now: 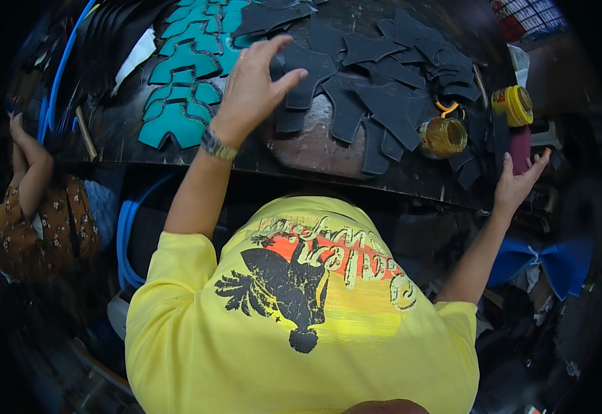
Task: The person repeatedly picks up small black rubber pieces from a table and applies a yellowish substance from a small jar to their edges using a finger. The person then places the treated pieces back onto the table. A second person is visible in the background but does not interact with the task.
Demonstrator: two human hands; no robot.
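Observation:
My left hand point(256, 90) is raised over the table, thumb and fingers apart, with a watch on its wrist. It is beside overlapping teal shoe-upper-shaped pieces point(180, 58) with dark edges, and black cut sheet pieces point(306, 69) lie just beyond its fingertips. I see nothing held in it. At the table's right edge my right hand point(516, 183) has its thumb and fingers spread around the lower end of a maroon cylinder-shaped thing point(520, 146); whether it touches this is unclear. Above that cylinder lies a yellow jar point(513, 105).
An open glass jar point(443, 138) with yellowish-brown contents stands near the front edge, next to an orange-handled tool point(447, 107). A wooden stick point(87, 134) lies at left. Another person point(45, 214) in a brown patterned garment is at far left, beside blue tubing point(127, 241).

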